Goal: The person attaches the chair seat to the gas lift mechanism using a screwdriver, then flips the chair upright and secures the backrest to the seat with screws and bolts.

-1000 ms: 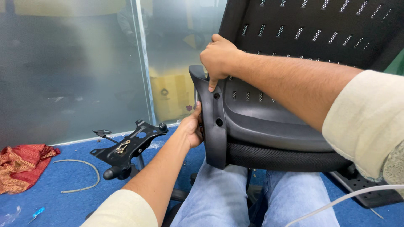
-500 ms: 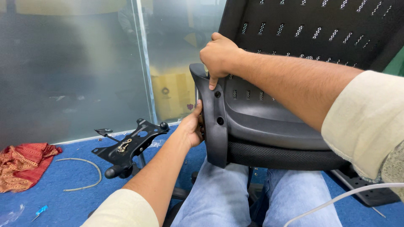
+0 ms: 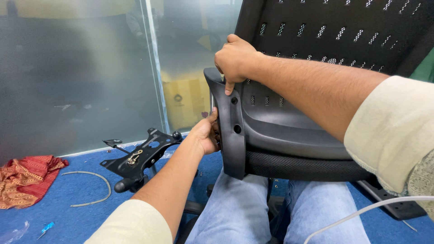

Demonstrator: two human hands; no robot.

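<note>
A black mesh office-chair backrest (image 3: 325, 40) rests across my lap, its black plastic bracket (image 3: 230, 131) with two round holes facing me. My right hand (image 3: 235, 58) grips the top edge of that bracket, the index finger pointing down near the upper hole. My left hand (image 3: 205, 133) reaches behind the bracket's left side and holds it from the back, fingers partly hidden. My legs in blue jeans (image 3: 235, 212) lie under the backrest.
A black metal chair tilt mechanism (image 3: 135, 158) with a lever lies on the blue carpet to the left. Further left are a red cloth (image 3: 25, 178), a grey curved tube (image 3: 95, 190) and a small blue screwdriver (image 3: 45, 228). A frosted glass partition (image 3: 77, 72) stands ahead. A white cable (image 3: 361, 212) crosses the lower right.
Hardly anything differs; both hands keep their hold on the bracket, and the view has shifted only slightly.
</note>
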